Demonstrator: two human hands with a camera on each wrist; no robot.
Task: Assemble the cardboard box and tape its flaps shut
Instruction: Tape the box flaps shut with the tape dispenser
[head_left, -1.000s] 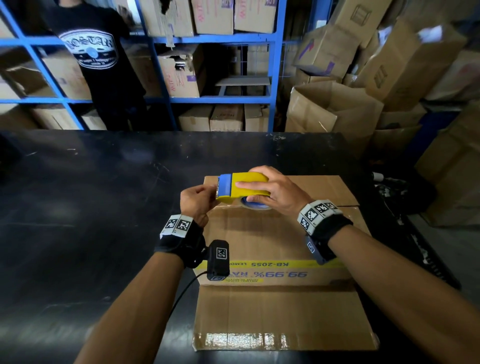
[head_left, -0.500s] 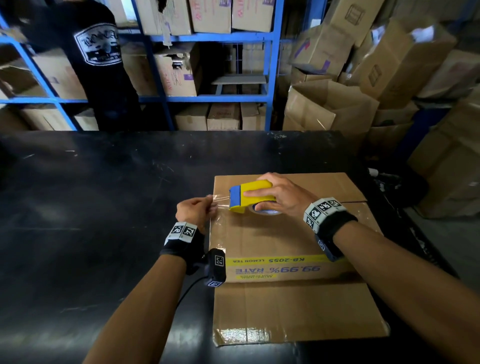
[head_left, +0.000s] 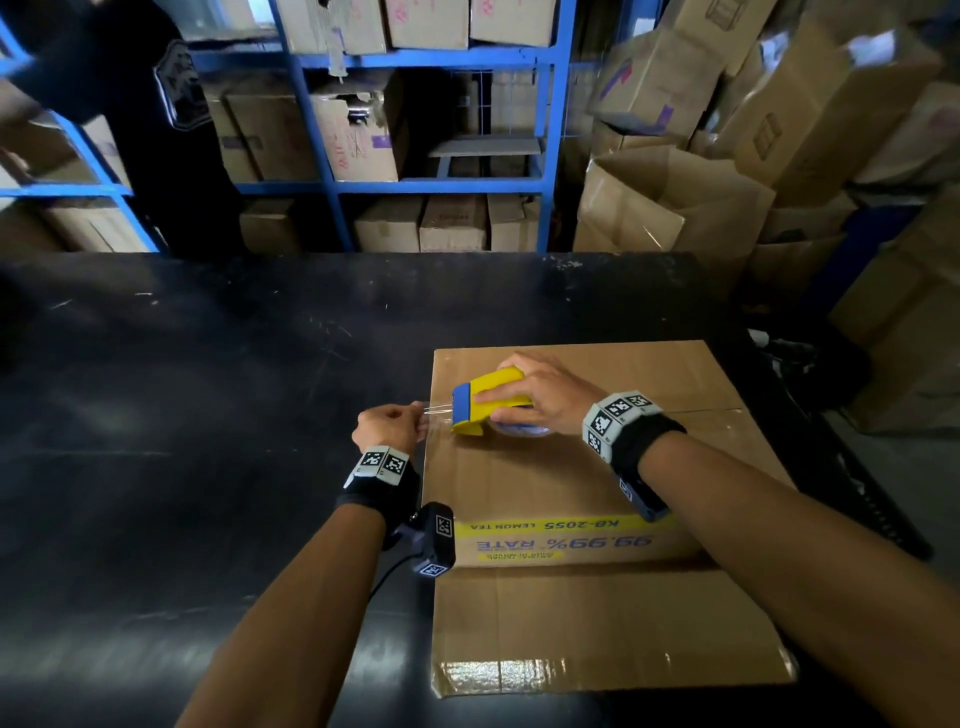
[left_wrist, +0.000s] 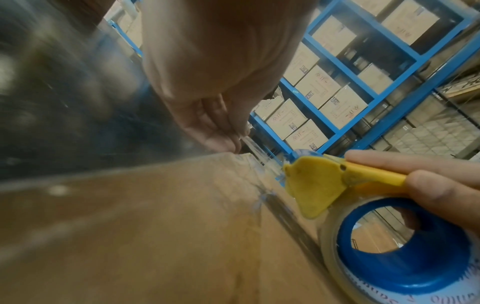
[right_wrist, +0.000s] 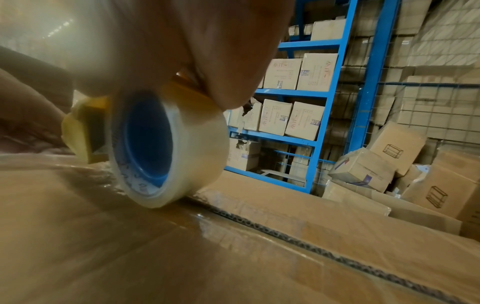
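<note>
On the black table (head_left: 208, 415) the cardboard box (head_left: 597, 483) lies at about 5 o'clock of the head view, its top flaps meeting in a seam that runs from 9 to 3 o'clock. The right hand (head_left: 540, 397) is wrapped over the yellow tape dispenser (head_left: 488, 402), which stands on this seam near the box's left edge. The left hand (head_left: 387, 428), just at 9 o'clock of the dispenser, pinches the free end of the clear tape (head_left: 435, 410) between thumb and fingers. Only the left wrist view shows the tape stretched from the fingertips (left_wrist: 233, 142) over the box corner to the dispenser. Only the right wrist view shows the tape roll (right_wrist: 166, 152) with its blue core touching the cardboard on the seam. That view hides the right fingers behind the palm. A person in a black shirt (head_left: 156, 104) at 11 o'clock is cut off and blurred.
</note>
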